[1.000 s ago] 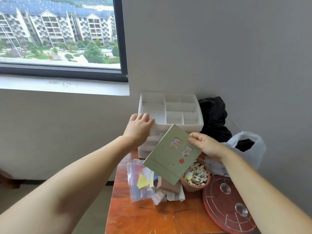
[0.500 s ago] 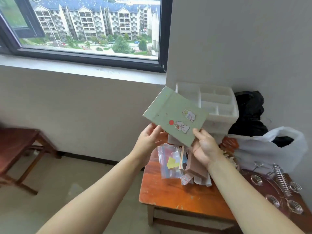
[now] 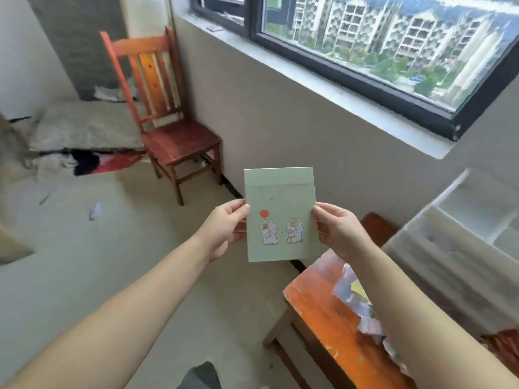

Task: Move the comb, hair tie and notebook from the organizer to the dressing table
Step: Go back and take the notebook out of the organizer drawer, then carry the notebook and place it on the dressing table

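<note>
A pale green notebook (image 3: pixel 280 214) with two cartoon animals and a red dot on its cover is held upright in the air over the floor, left of the small table. My left hand (image 3: pixel 224 230) grips its left edge and my right hand (image 3: pixel 337 231) grips its right edge. The white plastic organizer (image 3: pixel 449 248) stands blurred at the right on the orange wooden table (image 3: pixel 317 310). No comb or hair tie shows.
A red-brown wooden chair (image 3: pixel 171 130) stands against the wall under the window. A grey mat and heaped clothes (image 3: pixel 84 153) lie on the floor at left. Clear plastic bags with paper scraps (image 3: pixel 356 299) lie on the table near the organizer.
The view has swung left, away from the table. The notebook has come away from the organizer and turned upright, and both hands now hold its sides.
</note>
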`<state>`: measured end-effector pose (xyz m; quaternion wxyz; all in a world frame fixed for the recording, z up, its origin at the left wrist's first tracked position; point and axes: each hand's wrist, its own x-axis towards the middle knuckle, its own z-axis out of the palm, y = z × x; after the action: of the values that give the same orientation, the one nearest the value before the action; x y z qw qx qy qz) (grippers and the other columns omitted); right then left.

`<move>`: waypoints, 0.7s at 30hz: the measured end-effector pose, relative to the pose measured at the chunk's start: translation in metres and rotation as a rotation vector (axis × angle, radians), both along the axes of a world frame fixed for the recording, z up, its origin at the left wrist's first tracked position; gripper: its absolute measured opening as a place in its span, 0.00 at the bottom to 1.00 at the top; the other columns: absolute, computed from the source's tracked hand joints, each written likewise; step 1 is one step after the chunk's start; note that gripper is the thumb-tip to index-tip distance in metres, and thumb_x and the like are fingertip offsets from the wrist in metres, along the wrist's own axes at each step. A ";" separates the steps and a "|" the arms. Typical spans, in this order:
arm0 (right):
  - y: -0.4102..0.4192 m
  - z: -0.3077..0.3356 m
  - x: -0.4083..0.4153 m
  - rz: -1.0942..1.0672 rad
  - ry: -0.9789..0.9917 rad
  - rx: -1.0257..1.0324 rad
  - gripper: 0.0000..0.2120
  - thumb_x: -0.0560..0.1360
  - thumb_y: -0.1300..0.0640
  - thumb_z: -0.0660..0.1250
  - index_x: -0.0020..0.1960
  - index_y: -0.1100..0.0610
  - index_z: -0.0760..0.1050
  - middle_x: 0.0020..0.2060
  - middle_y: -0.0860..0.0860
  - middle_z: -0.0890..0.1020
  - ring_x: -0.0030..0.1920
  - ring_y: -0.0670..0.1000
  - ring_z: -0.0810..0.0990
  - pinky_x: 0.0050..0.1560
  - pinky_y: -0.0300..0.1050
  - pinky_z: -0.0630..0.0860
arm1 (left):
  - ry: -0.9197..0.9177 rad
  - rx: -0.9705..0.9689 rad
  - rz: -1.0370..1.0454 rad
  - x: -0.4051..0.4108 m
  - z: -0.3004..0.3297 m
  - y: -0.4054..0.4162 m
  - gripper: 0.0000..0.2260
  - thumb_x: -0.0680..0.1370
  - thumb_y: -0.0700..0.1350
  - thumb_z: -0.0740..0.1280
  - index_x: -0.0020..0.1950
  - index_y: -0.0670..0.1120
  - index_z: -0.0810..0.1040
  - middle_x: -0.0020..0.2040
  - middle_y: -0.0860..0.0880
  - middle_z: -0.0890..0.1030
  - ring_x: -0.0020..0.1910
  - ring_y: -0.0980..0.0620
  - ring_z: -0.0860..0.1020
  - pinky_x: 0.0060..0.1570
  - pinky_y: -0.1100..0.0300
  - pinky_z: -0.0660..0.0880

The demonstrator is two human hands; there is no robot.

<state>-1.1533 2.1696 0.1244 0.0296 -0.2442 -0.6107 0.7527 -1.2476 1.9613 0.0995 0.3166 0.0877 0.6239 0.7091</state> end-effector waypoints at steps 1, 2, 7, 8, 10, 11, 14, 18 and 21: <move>-0.010 -0.005 -0.007 0.074 -0.024 0.006 0.08 0.76 0.59 0.64 0.51 0.57 0.81 0.37 0.51 0.86 0.35 0.48 0.84 0.31 0.39 0.78 | -0.023 -0.002 0.063 0.008 -0.007 -0.017 0.09 0.80 0.44 0.60 0.52 0.50 0.80 0.41 0.52 0.84 0.37 0.55 0.81 0.42 0.59 0.78; -0.023 -0.012 -0.013 0.146 -0.047 0.000 0.08 0.75 0.60 0.64 0.48 0.56 0.82 0.37 0.51 0.86 0.35 0.49 0.84 0.31 0.39 0.79 | -0.048 -0.006 0.131 0.018 -0.014 -0.037 0.09 0.79 0.43 0.60 0.53 0.49 0.80 0.41 0.51 0.84 0.37 0.54 0.81 0.41 0.59 0.79; -0.123 -0.041 -0.039 0.573 -0.165 -0.001 0.06 0.73 0.58 0.67 0.47 0.54 0.82 0.37 0.50 0.86 0.37 0.49 0.84 0.38 0.42 0.82 | -0.170 -0.066 0.501 0.075 -0.040 -0.156 0.07 0.78 0.41 0.62 0.51 0.45 0.79 0.36 0.52 0.84 0.35 0.55 0.82 0.41 0.59 0.80; -0.150 -0.045 -0.042 0.646 -0.184 0.016 0.06 0.73 0.58 0.67 0.47 0.54 0.82 0.38 0.49 0.87 0.38 0.49 0.85 0.38 0.41 0.82 | -0.195 -0.081 0.581 0.088 -0.043 -0.182 0.07 0.78 0.41 0.62 0.52 0.44 0.79 0.37 0.51 0.84 0.37 0.54 0.82 0.43 0.58 0.80; -0.205 -0.052 -0.043 0.771 -0.211 0.045 0.06 0.74 0.60 0.67 0.48 0.56 0.82 0.38 0.50 0.87 0.39 0.50 0.85 0.36 0.40 0.81 | -0.233 -0.107 0.734 0.116 -0.048 -0.235 0.08 0.78 0.41 0.63 0.55 0.42 0.78 0.42 0.47 0.82 0.41 0.50 0.80 0.46 0.56 0.79; -0.234 -0.055 -0.043 0.827 -0.223 0.059 0.06 0.74 0.61 0.66 0.49 0.58 0.81 0.39 0.50 0.87 0.38 0.50 0.85 0.36 0.40 0.81 | -0.243 -0.117 0.798 0.131 -0.049 -0.260 0.08 0.77 0.41 0.64 0.54 0.43 0.78 0.43 0.46 0.82 0.42 0.50 0.80 0.47 0.55 0.78; -0.324 -0.063 -0.036 0.962 -0.251 0.098 0.05 0.74 0.62 0.67 0.49 0.60 0.79 0.40 0.52 0.84 0.36 0.50 0.84 0.36 0.41 0.81 | -0.275 -0.102 0.970 0.179 -0.053 -0.331 0.05 0.77 0.40 0.64 0.47 0.45 0.80 0.42 0.46 0.82 0.41 0.49 0.80 0.48 0.55 0.78; -0.450 -0.074 -0.013 1.157 -0.272 0.143 0.02 0.74 0.62 0.66 0.46 0.58 0.76 0.40 0.52 0.83 0.38 0.51 0.83 0.42 0.44 0.80 | -0.331 -0.085 1.170 0.245 -0.060 -0.425 0.04 0.77 0.40 0.65 0.49 0.44 0.79 0.44 0.45 0.82 0.41 0.48 0.80 0.46 0.55 0.78; -0.547 -0.081 0.014 1.300 -0.285 0.160 0.04 0.75 0.62 0.66 0.49 0.58 0.76 0.42 0.52 0.82 0.41 0.51 0.82 0.45 0.45 0.79 | -0.354 -0.065 1.307 0.300 -0.062 -0.494 0.04 0.76 0.41 0.65 0.49 0.44 0.79 0.43 0.46 0.82 0.40 0.49 0.80 0.44 0.56 0.78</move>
<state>-1.1390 1.6223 0.0430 -0.4927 0.0793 -0.6855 0.5302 -0.9481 1.4671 0.0375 -0.0771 -0.4346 0.5086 0.7392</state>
